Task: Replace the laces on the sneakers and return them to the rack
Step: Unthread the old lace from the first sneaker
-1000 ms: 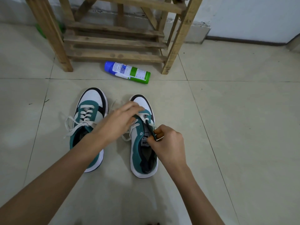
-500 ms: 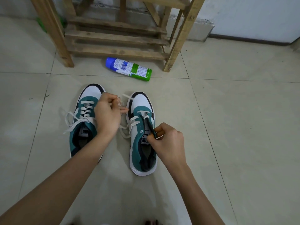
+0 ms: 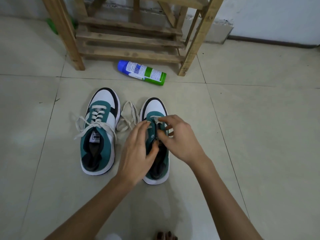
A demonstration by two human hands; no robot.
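Two green, white and black sneakers stand side by side on the tiled floor. The left sneaker is laced, its white ends loose. On the right sneaker most eyelets are bare, and a long loop of its white lace lies on the floor between the shoes. My left hand lies over that sneaker's left side with fingers stretched toward the lowest lace row. My right hand is over the eyelets, its curled fingers pinching the lace there; motion blur hides the exact hold. The wooden rack stands beyond the shoes.
A blue, white and green spray can lies on its side in front of the rack's bottom shelf. Something green sits behind the rack's left leg. A white wall runs along the back right.
My left hand let the pulled-out lace drop between the shoes and came back onto the right sneaker. My right hand moved from the collar forward to the eyelets.
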